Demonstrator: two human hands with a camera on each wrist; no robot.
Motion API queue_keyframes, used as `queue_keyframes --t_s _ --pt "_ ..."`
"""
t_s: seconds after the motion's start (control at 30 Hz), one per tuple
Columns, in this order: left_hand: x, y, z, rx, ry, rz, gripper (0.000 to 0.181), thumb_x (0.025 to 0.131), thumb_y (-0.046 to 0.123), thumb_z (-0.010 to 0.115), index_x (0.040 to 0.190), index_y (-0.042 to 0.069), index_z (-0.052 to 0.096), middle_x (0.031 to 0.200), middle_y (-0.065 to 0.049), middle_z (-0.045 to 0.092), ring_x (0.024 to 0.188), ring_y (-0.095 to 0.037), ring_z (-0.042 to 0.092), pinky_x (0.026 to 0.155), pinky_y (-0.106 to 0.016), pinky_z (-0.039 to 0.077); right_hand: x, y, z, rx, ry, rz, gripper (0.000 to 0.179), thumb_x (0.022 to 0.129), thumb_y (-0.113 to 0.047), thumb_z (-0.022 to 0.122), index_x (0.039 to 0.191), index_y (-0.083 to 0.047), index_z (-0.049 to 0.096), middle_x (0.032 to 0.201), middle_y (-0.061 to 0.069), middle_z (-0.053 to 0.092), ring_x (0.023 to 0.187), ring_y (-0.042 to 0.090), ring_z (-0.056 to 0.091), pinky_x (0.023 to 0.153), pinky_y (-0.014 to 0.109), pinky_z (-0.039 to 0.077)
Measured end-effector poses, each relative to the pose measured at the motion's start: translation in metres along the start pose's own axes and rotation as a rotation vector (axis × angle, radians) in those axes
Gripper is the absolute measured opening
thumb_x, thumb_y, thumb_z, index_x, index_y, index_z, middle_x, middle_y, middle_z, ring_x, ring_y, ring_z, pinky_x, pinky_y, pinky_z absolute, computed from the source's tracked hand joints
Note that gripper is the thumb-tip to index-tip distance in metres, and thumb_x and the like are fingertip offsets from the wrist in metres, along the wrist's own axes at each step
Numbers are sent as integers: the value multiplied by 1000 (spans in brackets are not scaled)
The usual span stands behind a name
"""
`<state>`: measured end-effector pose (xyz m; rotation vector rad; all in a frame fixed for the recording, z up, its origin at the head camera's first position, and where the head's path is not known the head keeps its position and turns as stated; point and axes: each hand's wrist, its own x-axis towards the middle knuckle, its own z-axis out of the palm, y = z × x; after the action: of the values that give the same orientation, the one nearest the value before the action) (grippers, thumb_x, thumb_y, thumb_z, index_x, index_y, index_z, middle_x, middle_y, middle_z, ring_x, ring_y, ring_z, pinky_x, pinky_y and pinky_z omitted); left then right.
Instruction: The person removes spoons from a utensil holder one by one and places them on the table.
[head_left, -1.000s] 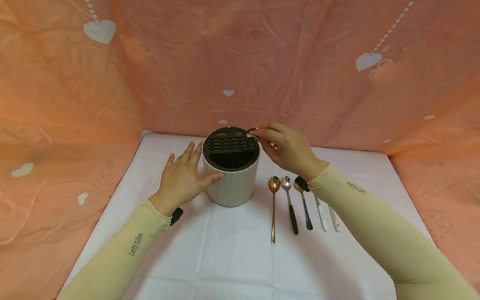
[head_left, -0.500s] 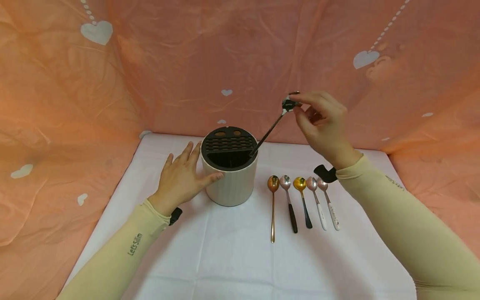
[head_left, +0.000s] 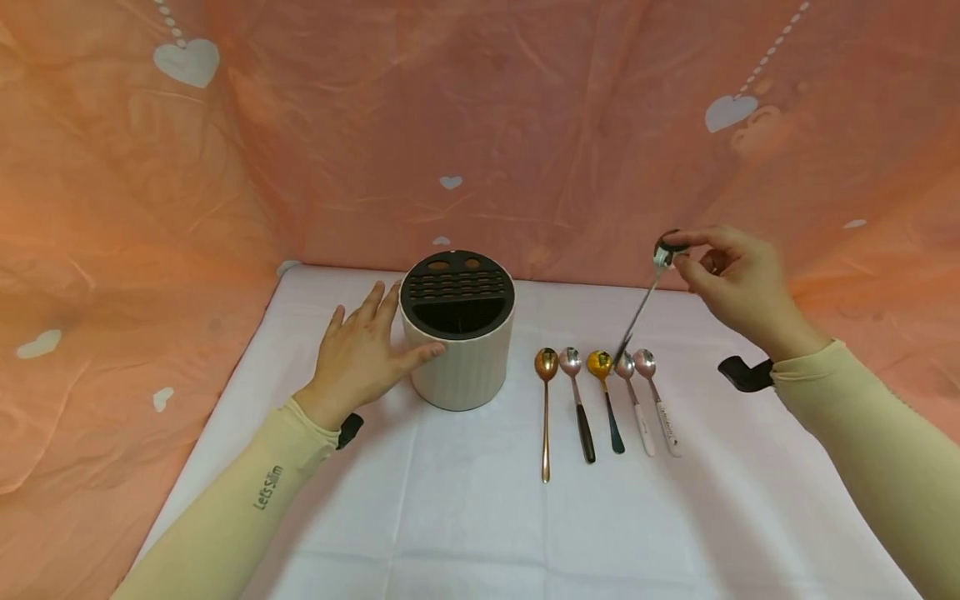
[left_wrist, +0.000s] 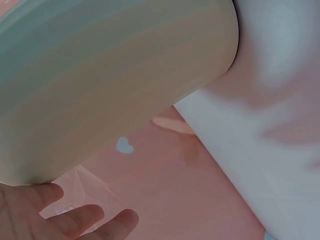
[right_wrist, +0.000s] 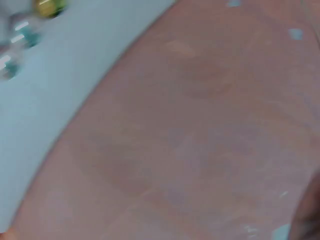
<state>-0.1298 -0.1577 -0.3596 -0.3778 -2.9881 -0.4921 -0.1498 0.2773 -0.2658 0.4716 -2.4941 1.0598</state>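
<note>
My left hand (head_left: 358,354) rests with spread fingers at the left side of a round white utensil holder (head_left: 461,379) with a black slotted lid (head_left: 459,285). In the left wrist view its fingertips (left_wrist: 120,225) lie along the lower edge of the holder wall (left_wrist: 115,85). Up at the right, my right hand (head_left: 738,279) pinches a long thin spoon (head_left: 643,312) by its shiny bowl end. The spoon's handle slants down to the left, and its tip overlaps the row of spoons in the head view. Only a dark edge of the right hand (right_wrist: 307,215) shows in its wrist view.
Right of the holder lie several spoons side by side: a copper one (head_left: 546,417), a black-handled one (head_left: 585,433), a gold-bowled one (head_left: 600,364) and white-handled ones (head_left: 643,429). A white cloth (head_left: 465,517) covers the table. Orange-pink curtain (head_left: 360,125) surrounds it.
My right hand has lifted the spoon out of the holder's lid and carried it right, over the spoon row. My left hand has stayed at the holder.
</note>
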Motion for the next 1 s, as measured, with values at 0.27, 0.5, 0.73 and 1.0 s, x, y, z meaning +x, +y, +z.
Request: queue_keyframes --t_s 0.27,0.5,0.73,1.0 --pt "0 0 0 2 -2 4 115 79 90 39 160 11 21 160 -23 24 141 -41 35 113 -65 14 -36 44 -10 -201 -329 107 26 91 -5 70 113 -17 75 90 0 68 54 14 53 40 27 37" --pt "0 -2 0 3 -5 1 115 79 91 38 160 12 20 160 -23 24 141 -42 35 113 -65 13 -51 73 -10 -279 -378 63 21 87 -9 74 104 -21 78 77 -6 69 48 7 48 41 25 34" --pt "-1 -1 0 14 -14 2 114 80 89 39 160 11 21 160 -23 24 141 -42 34 113 -65 14 -57 90 -9 -270 -450 121 23 86 -2 71 104 -15 78 90 1 71 50 9 47 44 27 37" --pt "0 -1 -1 17 -22 -2 114 80 89 39 160 10 21 161 -22 22 141 -43 34 113 -64 13 -56 103 -12 -282 -518 128 25 86 1 69 105 -14 77 94 1 72 55 11 48 46 27 39"
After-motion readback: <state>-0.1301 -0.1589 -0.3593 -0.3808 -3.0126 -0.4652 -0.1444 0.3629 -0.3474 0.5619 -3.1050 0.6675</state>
